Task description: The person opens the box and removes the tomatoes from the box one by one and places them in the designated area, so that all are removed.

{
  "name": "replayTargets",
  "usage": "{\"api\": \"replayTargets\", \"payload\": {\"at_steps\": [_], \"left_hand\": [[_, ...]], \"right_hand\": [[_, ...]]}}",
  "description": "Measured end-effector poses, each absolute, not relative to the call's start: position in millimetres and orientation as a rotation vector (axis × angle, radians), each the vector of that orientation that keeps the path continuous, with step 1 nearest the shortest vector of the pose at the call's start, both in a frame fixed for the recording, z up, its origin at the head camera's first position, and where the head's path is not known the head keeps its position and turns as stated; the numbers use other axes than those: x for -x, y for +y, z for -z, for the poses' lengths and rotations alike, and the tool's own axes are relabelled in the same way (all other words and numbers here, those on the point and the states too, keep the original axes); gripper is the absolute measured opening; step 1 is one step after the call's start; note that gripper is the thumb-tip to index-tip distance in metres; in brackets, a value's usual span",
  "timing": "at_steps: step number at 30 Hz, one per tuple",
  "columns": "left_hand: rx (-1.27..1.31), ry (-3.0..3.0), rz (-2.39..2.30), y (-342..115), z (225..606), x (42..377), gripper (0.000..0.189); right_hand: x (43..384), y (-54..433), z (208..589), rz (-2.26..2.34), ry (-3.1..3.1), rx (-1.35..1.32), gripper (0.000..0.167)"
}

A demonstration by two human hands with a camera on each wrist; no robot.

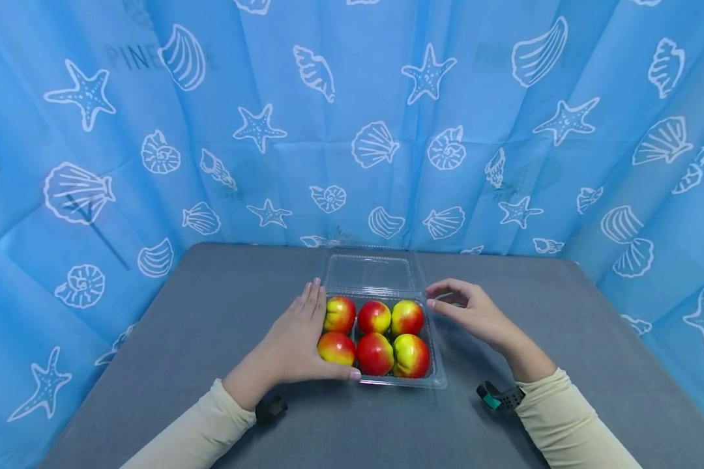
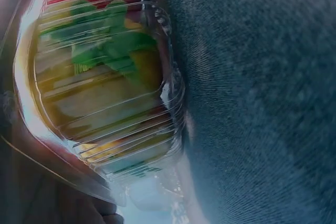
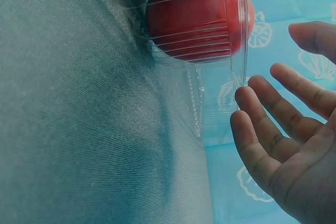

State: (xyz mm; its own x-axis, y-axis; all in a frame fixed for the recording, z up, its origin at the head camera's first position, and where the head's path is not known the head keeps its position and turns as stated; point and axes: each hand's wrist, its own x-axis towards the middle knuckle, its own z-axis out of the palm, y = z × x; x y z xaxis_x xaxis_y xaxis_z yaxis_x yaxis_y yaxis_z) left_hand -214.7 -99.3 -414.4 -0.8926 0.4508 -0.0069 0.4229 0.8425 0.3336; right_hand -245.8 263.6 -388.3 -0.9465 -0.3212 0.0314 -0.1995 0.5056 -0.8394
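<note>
A clear plastic fruit box (image 1: 439, 376) lies with its hinged lid (image 1: 371, 272) folded back. Inside, in two rows, sit several glossy red-and-yellow round fruits (image 1: 375, 354) that look like apples or peaches. My left hand (image 1: 290, 342) rests along the box's left side, fingers straight, thumb on the front rim. Through the ribbed wall in the left wrist view, a green leaf (image 2: 113, 40) shows under a fruit. Near the back right corner of the box is my right hand (image 1: 475, 312), fingers loosely bent, holding nothing. Its fingertips (image 3: 244, 95) are close to the rim; contact cannot be told.
Grey cloth covers the table (image 1: 211, 312) under the box. A blue curtain (image 1: 340, 176) with white shells and starfish hangs behind and at both sides. Dark straps (image 1: 501, 396) are on both wrists.
</note>
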Motion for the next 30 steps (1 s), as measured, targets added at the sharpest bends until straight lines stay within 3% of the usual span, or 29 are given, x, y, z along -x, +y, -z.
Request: {"api": "replayTargets", "payload": {"at_steps": [15,30], "left_hand": [[-0.699,2.911,-0.515,-98.4,415.3,213.3,0.143],[-0.694,2.901,-0.496,-97.9,412.4,211.6,0.141]], "right_hand": [[248.0,263.5,389.5,1.383,2.655,0.484,0.04],[239.5,255.1,384.2,1.333,2.594,0.781,0.037]]}}
